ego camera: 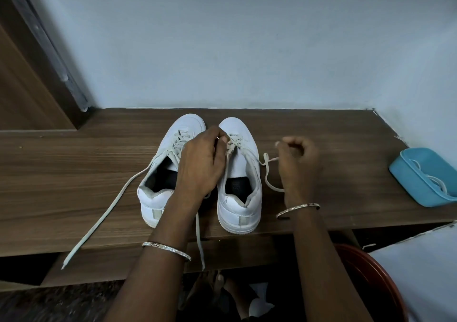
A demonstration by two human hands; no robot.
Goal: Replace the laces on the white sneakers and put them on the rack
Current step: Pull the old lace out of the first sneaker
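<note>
On the table [74,173], left fingers [220,137] pinch the right sneaker [237,208] lace [266,173] at its eyelets; right fingers [284,145], nearby, pinch its free end.

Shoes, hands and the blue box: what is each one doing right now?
Left shoe: upright on the table, laced, ends untied, one trailing over the edge.
Right shoe: upright, lace partly pulled out.
Left hand: pinches the lace over the right shoe's eyelets.
Right hand: pinches the lace's loose part beside that shoe.
Blue box: on the table, holds white laces.
</note>
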